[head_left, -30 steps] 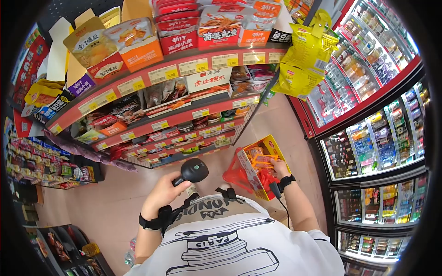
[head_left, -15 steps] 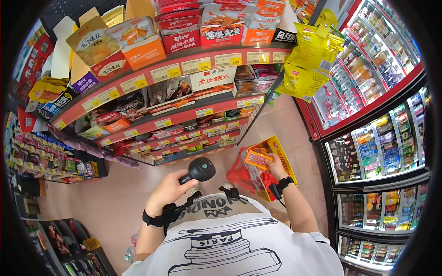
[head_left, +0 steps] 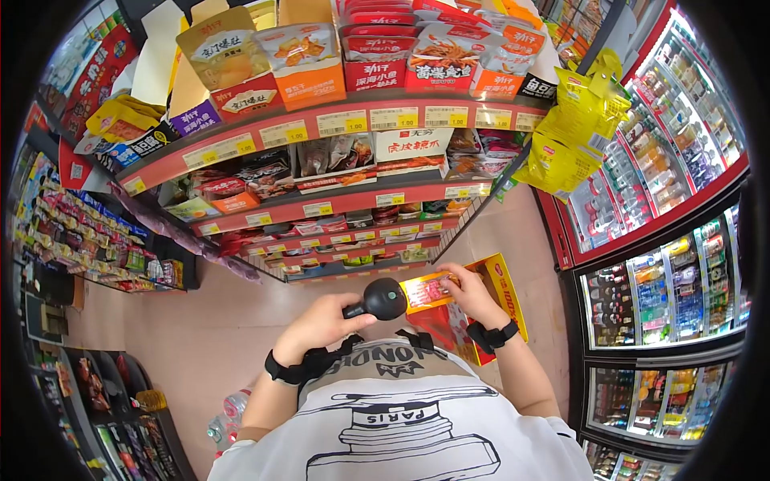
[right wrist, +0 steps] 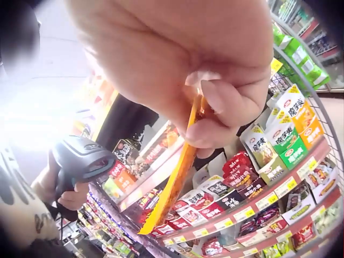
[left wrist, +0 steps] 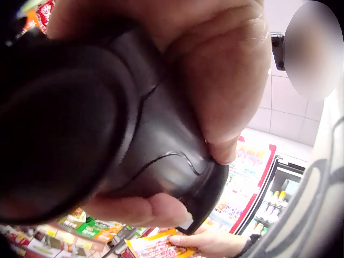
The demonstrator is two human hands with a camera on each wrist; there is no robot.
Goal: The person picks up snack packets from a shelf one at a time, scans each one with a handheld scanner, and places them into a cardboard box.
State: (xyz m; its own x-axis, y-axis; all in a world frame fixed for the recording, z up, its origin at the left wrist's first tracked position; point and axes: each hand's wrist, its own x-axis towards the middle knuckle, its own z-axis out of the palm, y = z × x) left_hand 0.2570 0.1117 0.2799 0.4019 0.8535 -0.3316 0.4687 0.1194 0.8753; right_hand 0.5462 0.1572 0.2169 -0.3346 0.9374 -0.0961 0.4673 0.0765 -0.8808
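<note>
**Left hand** (head_left: 321,325): fingers wrapped tight round the handle of a black barcode scanner (head_left: 383,298), which is held in front of the chest with its head turned toward the packet.

**Right hand** (head_left: 469,293): thumb and fingertips pinch one end of a flat orange snack packet (head_left: 425,290). The packet is level with the scanner head and close beside it.

**Yellow display carton** (head_left: 511,301): tilted, just behind the right wrist.

**Shelving** (head_left: 321,204): red-edged tiers packed with snack packs, with yellow price tags (head_left: 345,122) along the edges.

**Yellow bags** (head_left: 573,128): hanging at the end of the shelving.

**Drinks coolers** (head_left: 658,297): on the right, with bottles in rows.
</note>
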